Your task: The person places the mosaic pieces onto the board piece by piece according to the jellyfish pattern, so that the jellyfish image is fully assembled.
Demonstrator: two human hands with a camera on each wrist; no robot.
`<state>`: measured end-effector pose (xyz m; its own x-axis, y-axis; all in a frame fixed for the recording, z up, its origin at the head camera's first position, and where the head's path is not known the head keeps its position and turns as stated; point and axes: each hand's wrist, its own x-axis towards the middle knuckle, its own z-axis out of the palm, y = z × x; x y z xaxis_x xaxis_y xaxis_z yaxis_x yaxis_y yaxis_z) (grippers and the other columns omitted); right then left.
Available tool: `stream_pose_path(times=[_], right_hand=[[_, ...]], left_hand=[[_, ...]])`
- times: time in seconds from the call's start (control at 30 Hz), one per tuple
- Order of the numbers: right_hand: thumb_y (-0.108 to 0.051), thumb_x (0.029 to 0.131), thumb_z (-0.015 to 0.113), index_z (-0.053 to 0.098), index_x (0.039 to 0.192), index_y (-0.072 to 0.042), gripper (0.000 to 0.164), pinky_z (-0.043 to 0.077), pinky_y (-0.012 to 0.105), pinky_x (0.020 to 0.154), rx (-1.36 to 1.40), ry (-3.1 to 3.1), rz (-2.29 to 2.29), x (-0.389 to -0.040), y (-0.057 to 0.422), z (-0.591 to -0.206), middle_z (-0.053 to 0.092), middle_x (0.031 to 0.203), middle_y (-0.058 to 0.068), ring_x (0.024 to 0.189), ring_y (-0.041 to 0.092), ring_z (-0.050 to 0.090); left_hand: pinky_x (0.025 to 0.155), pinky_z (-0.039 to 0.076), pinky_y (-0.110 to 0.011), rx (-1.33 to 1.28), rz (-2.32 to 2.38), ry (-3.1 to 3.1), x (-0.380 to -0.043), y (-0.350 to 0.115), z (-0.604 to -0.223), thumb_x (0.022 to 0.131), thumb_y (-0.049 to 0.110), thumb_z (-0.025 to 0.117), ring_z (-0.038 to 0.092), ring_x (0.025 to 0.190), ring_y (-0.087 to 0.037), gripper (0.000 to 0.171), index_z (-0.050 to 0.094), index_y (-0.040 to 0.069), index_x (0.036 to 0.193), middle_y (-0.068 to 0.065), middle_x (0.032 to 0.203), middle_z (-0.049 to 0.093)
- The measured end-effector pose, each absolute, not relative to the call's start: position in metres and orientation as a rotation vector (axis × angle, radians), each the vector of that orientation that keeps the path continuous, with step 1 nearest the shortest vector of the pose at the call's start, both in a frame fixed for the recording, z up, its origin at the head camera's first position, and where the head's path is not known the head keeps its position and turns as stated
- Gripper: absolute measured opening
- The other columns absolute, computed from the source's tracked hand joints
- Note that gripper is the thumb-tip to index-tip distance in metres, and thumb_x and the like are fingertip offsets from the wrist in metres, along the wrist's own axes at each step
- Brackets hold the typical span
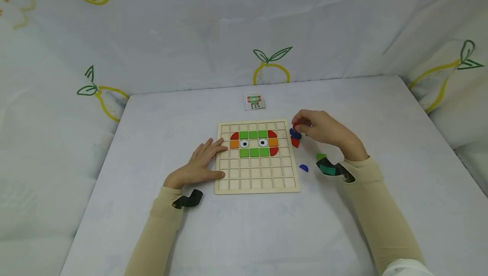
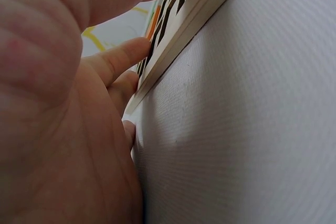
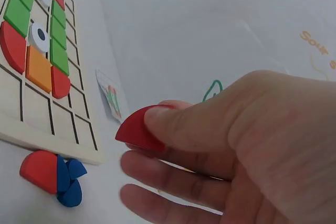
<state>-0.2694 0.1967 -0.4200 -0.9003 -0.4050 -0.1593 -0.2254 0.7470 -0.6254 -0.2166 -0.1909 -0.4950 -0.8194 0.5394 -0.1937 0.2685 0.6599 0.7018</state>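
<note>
My right hand [image 1: 325, 129] pinches a red quarter-circle piece [image 3: 137, 129] between thumb and forefinger, just off the board's right edge. The other fingers extend below it in the right wrist view. My left hand [image 1: 200, 163] rests at the left edge of the wooden grid board [image 1: 257, 185], fingers spread and thumb on the rim. On the board lie green squares [image 1: 253, 152], orange squares [image 1: 273, 142], two eye pieces [image 1: 244, 143] and red quarter circles [image 1: 274, 151] at three corners of the pattern. Beneath my right hand, a loose red piece [image 3: 39, 171] touches several blue pieces [image 3: 69, 195].
A small printed pattern card [image 1: 254, 101] lies behind the board. Right of the board are a blue half-circle [image 1: 303, 168] and a green piece [image 1: 321, 156], the latter close to the right wrist camera [image 1: 331, 168]. A white cloth [image 1: 190, 110] covers the table.
</note>
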Motion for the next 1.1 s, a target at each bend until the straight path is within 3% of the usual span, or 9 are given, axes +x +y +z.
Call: stream_pose_path(times=[0.2, 0.5, 1.1], right_hand=[[-0.013, 0.1, 0.064, 0.067, 0.112, -0.006, 0.014, 0.048, 0.033, 0.078, -0.59, 2.707, -0.982, -0.269, 0.192, -0.415, 0.066, 0.105, 0.009, 0.094, 0.024, 0.054], [-0.015, 0.101, 0.062, 0.066, 0.118, -0.004, 0.02, 0.048, 0.039, 0.091, -0.58, 2.667, -1.098, -0.275, 0.183, -0.414, 0.069, 0.106, 0.01, 0.1, 0.024, 0.055], [-0.014, 0.101, 0.061, 0.068, 0.11, -0.009, 0.012, 0.05, 0.037, 0.091, -0.799, 2.509, -1.183, -0.29, 0.115, -0.412, 0.072, 0.105, 0.006, 0.097, 0.021, 0.06]], left_hand=[[0.128, -0.007, -0.053, 0.635, 0.973, 2.488, -0.216, -0.192, -0.493, 0.088, 0.03, 0.074, -0.005, 0.16, -0.03, 0.075, 0.039, 0.015, 0.153, -0.003, 0.172, 0.014], [0.128, -0.006, -0.053, 0.618, 0.956, 2.492, -0.216, -0.192, -0.493, 0.087, 0.03, 0.074, -0.005, 0.16, -0.031, 0.075, 0.04, 0.016, 0.152, -0.003, 0.172, 0.014], [0.129, -0.007, -0.052, 0.632, 0.948, 2.494, -0.217, -0.192, -0.496, 0.088, 0.03, 0.073, -0.006, 0.16, -0.029, 0.074, 0.039, 0.017, 0.152, -0.002, 0.173, 0.013]])
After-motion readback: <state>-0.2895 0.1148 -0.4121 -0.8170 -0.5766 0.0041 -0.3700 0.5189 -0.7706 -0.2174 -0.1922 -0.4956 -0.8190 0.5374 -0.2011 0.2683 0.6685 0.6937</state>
